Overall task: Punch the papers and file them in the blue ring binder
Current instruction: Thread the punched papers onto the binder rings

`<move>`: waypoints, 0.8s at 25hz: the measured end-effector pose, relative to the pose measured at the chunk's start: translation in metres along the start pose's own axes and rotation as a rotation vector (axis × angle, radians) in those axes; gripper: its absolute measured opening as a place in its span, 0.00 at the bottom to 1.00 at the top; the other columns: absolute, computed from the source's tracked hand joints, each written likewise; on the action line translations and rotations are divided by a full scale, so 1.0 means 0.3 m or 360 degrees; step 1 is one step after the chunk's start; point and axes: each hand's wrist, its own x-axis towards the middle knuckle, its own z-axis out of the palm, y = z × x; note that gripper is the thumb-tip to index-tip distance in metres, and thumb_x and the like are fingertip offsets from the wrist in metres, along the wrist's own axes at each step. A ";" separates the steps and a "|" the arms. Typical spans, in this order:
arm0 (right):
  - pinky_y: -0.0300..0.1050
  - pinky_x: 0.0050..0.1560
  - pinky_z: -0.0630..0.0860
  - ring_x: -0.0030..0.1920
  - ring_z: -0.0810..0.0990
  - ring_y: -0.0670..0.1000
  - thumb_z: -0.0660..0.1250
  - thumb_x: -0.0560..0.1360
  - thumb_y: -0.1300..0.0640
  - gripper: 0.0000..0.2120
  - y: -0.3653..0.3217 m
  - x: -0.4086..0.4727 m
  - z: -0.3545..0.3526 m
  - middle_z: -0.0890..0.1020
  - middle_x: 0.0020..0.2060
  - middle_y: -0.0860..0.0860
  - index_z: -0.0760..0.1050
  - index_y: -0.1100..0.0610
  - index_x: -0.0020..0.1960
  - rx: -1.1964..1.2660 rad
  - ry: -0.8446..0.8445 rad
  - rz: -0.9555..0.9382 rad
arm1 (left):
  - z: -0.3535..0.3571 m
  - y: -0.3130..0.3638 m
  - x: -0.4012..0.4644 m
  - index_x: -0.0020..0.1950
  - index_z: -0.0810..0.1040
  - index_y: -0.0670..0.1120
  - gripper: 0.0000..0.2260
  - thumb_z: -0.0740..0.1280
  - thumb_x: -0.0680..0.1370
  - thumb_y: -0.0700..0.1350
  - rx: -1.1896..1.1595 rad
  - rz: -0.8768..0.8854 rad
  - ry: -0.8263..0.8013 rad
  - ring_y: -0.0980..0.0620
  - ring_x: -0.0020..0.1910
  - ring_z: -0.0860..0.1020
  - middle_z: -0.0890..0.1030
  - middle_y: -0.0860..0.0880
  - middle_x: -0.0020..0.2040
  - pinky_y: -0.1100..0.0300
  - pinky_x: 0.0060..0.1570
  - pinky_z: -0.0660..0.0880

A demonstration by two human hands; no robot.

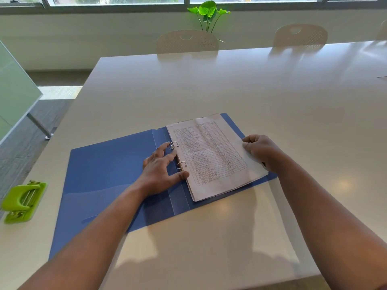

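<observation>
The blue ring binder (104, 174) lies open on the white table. A stack of printed papers (211, 158) sits on its right half, threaded on the two metal rings (178, 155) at the spine. My left hand (161, 166) rests beside the rings with fingers spread; fingertips touch the upper ring and the thumb presses the papers' left edge. My right hand (261, 150) grips the right edge of the papers, fingers curled round it. The green hole punch (23, 201) stands at the table's left edge, away from both hands.
The white table (230, 84) stretches far ahead and to the right. Two pale chairs (187, 41) stand at its far side, with a green plant (208, 14) behind. A glass partition (14, 88) and floor lie to the left.
</observation>
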 end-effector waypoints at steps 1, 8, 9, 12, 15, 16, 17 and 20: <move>0.56 0.55 0.82 0.52 0.84 0.58 0.62 0.83 0.55 0.09 -0.002 -0.001 -0.009 0.85 0.51 0.56 0.81 0.55 0.54 0.0067 -0.0041 0.0068 | -0.009 -0.005 0.000 0.82 0.60 0.54 0.50 0.62 0.66 0.79 -0.0045 0.0018 -0.0017 0.48 0.82 0.52 0.51 0.53 0.83 0.44 0.77 0.48; 0.59 0.56 0.83 0.54 0.85 0.60 0.62 0.84 0.54 0.10 0.004 -0.001 -0.035 0.85 0.53 0.58 0.81 0.55 0.58 0.0249 -0.0126 0.0154 | -0.013 -0.015 0.000 0.79 0.67 0.55 0.48 0.76 0.62 0.71 -0.0255 0.0032 0.0045 0.49 0.81 0.56 0.57 0.55 0.82 0.42 0.79 0.51; 0.60 0.56 0.83 0.54 0.85 0.60 0.64 0.84 0.55 0.09 0.005 0.002 -0.033 0.85 0.53 0.58 0.81 0.55 0.58 0.0258 -0.0125 0.0161 | -0.009 -0.016 0.002 0.79 0.68 0.56 0.50 0.74 0.60 0.74 -0.0253 0.0032 0.0058 0.49 0.80 0.57 0.57 0.55 0.82 0.41 0.78 0.52; 0.59 0.54 0.84 0.50 0.86 0.58 0.67 0.82 0.58 0.06 0.003 0.005 -0.025 0.86 0.52 0.57 0.81 0.55 0.56 0.0213 -0.0116 0.0162 | -0.004 -0.021 0.003 0.78 0.69 0.57 0.54 0.68 0.56 0.80 -0.0249 0.0043 0.0085 0.49 0.80 0.57 0.58 0.55 0.81 0.40 0.77 0.53; 0.58 0.54 0.84 0.50 0.86 0.58 0.69 0.80 0.58 0.05 0.012 0.006 -0.019 0.86 0.51 0.56 0.82 0.55 0.55 0.0151 -0.0083 0.0142 | -0.004 -0.019 0.008 0.78 0.68 0.57 0.53 0.70 0.56 0.78 -0.0270 0.0042 0.0091 0.49 0.80 0.57 0.58 0.55 0.81 0.40 0.78 0.53; 0.58 0.54 0.84 0.50 0.86 0.58 0.70 0.80 0.58 0.06 0.016 0.006 -0.019 0.86 0.51 0.56 0.82 0.55 0.55 0.0161 -0.0057 0.0134 | -0.003 -0.018 0.008 0.78 0.68 0.57 0.53 0.72 0.56 0.77 -0.0287 0.0039 0.0102 0.49 0.80 0.57 0.59 0.55 0.81 0.40 0.78 0.53; 0.58 0.54 0.84 0.50 0.86 0.58 0.71 0.79 0.58 0.06 0.016 0.004 -0.020 0.86 0.51 0.56 0.82 0.55 0.56 0.0174 -0.0041 0.0129 | -0.004 -0.016 0.007 0.78 0.68 0.57 0.53 0.73 0.56 0.76 -0.0309 0.0037 0.0115 0.48 0.80 0.57 0.59 0.54 0.81 0.40 0.78 0.53; 0.59 0.53 0.84 0.50 0.87 0.58 0.72 0.79 0.58 0.06 0.017 -0.001 -0.027 0.86 0.51 0.56 0.81 0.55 0.56 0.0176 -0.0062 0.0138 | -0.005 -0.021 0.010 0.77 0.69 0.57 0.53 0.73 0.55 0.77 -0.0342 0.0031 0.0118 0.49 0.80 0.58 0.60 0.55 0.81 0.39 0.78 0.54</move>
